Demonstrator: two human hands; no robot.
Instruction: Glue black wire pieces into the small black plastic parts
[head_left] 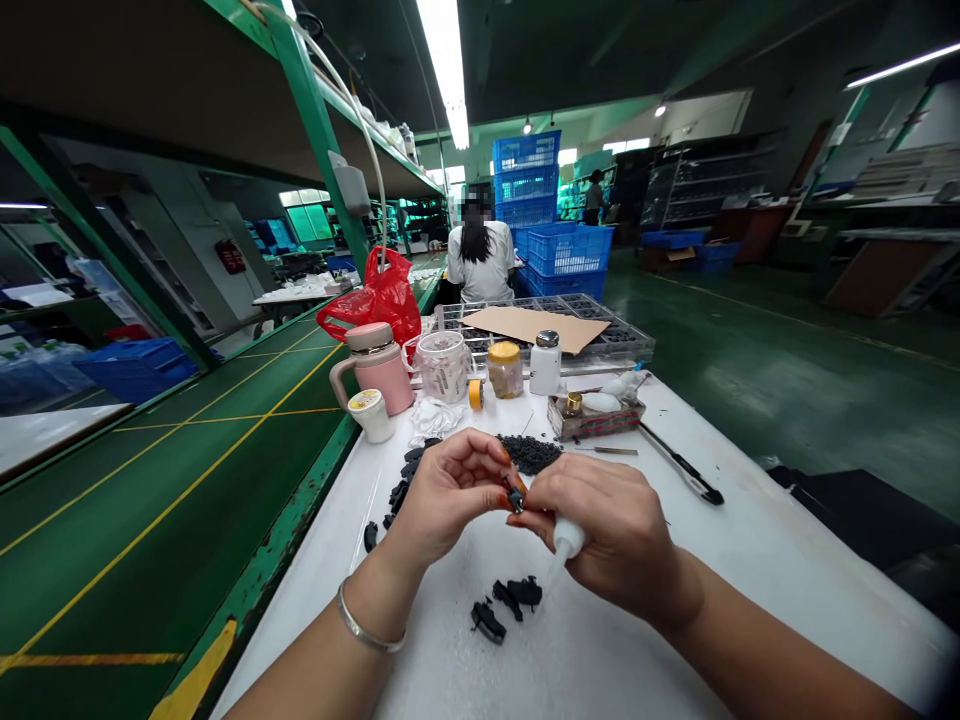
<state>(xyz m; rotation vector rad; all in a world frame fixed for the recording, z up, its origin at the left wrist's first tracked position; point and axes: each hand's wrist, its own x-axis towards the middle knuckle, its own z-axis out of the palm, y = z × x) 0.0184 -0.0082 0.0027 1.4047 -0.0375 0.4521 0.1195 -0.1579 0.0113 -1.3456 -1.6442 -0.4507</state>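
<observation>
Over the white tabletop my two hands meet at a small black plastic part [516,497]. My left hand [457,495] pinches it between thumb and fingers. My right hand [611,525] keeps a white squeeze bottle [568,538] tucked in its palm, nozzle pointing down, while its thumb and forefinger touch the black part. Several curved black plastic pieces [489,622] lie on the table below my hands. More curved black pieces [397,492] form a row left of my left hand, partly hidden by it. Behind my hands is a heap of tiny black parts [531,453].
A pink mug [379,368], a white tub [370,416], a clear jar [442,366], a yellow-lidded jar [505,370] and a white bottle [545,362] stand at the back. A small box [596,418] and a black-handled tool [681,463] lie right. A green conveyor [202,450] runs left; a person [481,255] sits ahead.
</observation>
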